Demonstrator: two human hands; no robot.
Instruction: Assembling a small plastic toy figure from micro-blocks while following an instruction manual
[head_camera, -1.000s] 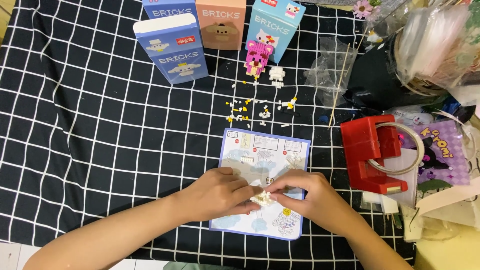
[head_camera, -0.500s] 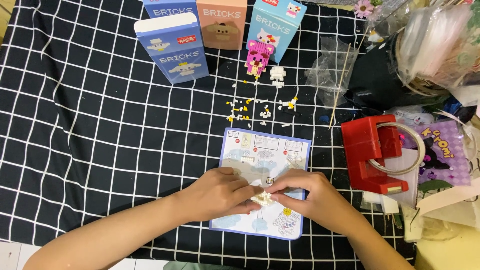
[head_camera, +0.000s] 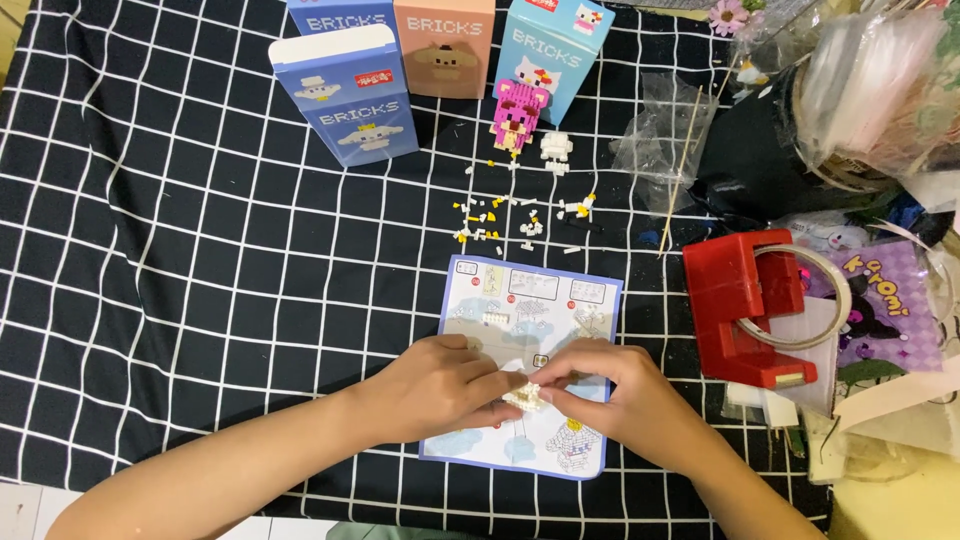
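Pinching from both sides, the left hand (head_camera: 440, 385) and the right hand (head_camera: 625, 400) meet over the lower half of the instruction sheet (head_camera: 530, 300), their fingertips closed on a small white brick build (head_camera: 525, 397) held between them. Both hands are curled, fingers drawn together around the little piece, so only its top shows. The sheet lies flat on the black grid-patterned cloth (head_camera: 180, 250), and everything else sits around it. Just beyond its far edge is a scatter of loose white and yellow bricks (head_camera: 500, 220). Farther back from the sheet stand a pink brick figure (head_camera: 518, 112) and, just beside it, a small white brick figure (head_camera: 555, 150), in front of three upright boxes: a blue box (head_camera: 345, 95), a peach box (head_camera: 445, 45) and a light blue box (head_camera: 555, 50). To the right of the sheet, near its edge, rests a red tape dispenser (head_camera: 745, 305) with a clear roll in it. A crumpled clear plastic bag (head_camera: 665, 125) lies beyond the sheet's far right corner.
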